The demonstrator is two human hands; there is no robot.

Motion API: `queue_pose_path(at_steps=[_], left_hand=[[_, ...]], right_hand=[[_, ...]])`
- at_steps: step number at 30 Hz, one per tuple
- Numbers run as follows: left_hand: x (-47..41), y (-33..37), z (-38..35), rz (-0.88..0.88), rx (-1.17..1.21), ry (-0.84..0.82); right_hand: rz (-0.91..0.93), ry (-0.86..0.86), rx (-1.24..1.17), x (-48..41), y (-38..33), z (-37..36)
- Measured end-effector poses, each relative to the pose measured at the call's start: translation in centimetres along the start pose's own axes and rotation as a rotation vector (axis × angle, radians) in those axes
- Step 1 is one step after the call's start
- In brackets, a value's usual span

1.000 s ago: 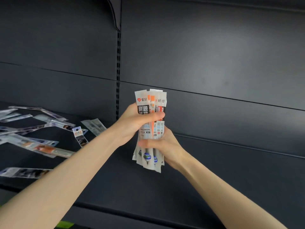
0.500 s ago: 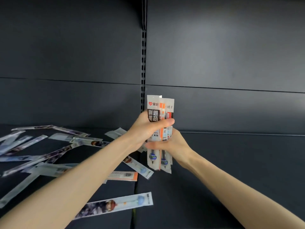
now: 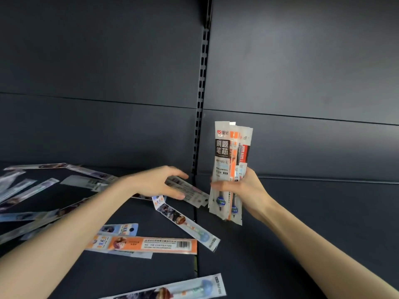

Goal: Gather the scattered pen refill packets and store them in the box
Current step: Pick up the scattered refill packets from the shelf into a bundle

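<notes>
Right hand (image 3: 248, 190): it grips a bunch of packets around the middle, with the fingers curled across the front.
Bunch of packets (image 3: 224, 156): long, thin white bags held standing up in the air above the shelf, just right of the slotted post. The front one has a small red heart mark on top, then a black block with big white letters. The ones behind it show orange and red. Little blue round parts show near the bottom.
Left hand (image 3: 159, 184): it holds nothing. The palm faces down and the fingers are spread and a bit bent, over the back packets. I cannot tell if the fingertips touch them.
Back packets (image 3: 190, 192): pale and flat on the shelf, between the two hands.
Slanted packet (image 3: 187, 224): it lies at a slant in front of the left hand, with a picture on it and a pale blue tip.
Orange packet (image 3: 151, 243): it lies flat, nearer the camera, with a barcode at its right end.
Front packet (image 3: 177, 290): it lies at the bottom edge and has a blue tip.
Left packets (image 3: 28, 190): many, spread out and blurry.
Shelf (image 3: 302, 234): dark grey and flat.
Slotted post (image 3: 201, 104): dark, it runs up the back wall.
</notes>
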State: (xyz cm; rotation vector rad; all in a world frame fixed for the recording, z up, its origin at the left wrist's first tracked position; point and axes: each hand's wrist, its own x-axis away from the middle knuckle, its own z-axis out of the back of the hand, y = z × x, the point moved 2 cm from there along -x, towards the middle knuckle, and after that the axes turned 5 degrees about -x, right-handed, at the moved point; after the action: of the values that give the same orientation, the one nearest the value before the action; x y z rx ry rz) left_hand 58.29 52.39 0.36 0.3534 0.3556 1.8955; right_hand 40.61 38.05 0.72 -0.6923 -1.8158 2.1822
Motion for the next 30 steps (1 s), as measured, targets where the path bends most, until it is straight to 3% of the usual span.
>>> queue_pose_path(at_steps=[8,12,15,18,21,23,26,30], left_hand=[[-3.0,-0.2,0.3,-0.036,-0.144,-0.087],[-3.1,0.0,1.1,-0.084,-0.105,0.024],[-2.4,0.6,2.7,-0.103,0.062,0.353],[-1.2,2.4,4.1,-0.112,0.399,0.631],[-0.3,5.2,4.0,-0.141,0.778,0.673],[-0.1,6.9,3.4,-0.144,0.905,0.651],[0.2,9.0,2.3,-0.132,1.011,0.653],[0.8,11.2,0.9,-0.110,0.969,0.727]], right_hand=[[-0.007,0.002,-0.042,-0.1,0.6,0.7],[0.002,0.006,-0.065,0.0,0.5,0.7],[0.019,0.042,-0.116,0.0,0.1,1.2],[0.008,0.061,-0.170,0.0,-0.4,1.4],[0.000,0.036,-0.210,0.2,-1.0,1.3],[0.000,-0.003,-0.241,0.4,-1.6,1.3],[-0.016,-0.126,-0.300,1.0,-2.6,1.6],[-0.042,-0.235,-0.342,2.7,-3.1,2.9]])
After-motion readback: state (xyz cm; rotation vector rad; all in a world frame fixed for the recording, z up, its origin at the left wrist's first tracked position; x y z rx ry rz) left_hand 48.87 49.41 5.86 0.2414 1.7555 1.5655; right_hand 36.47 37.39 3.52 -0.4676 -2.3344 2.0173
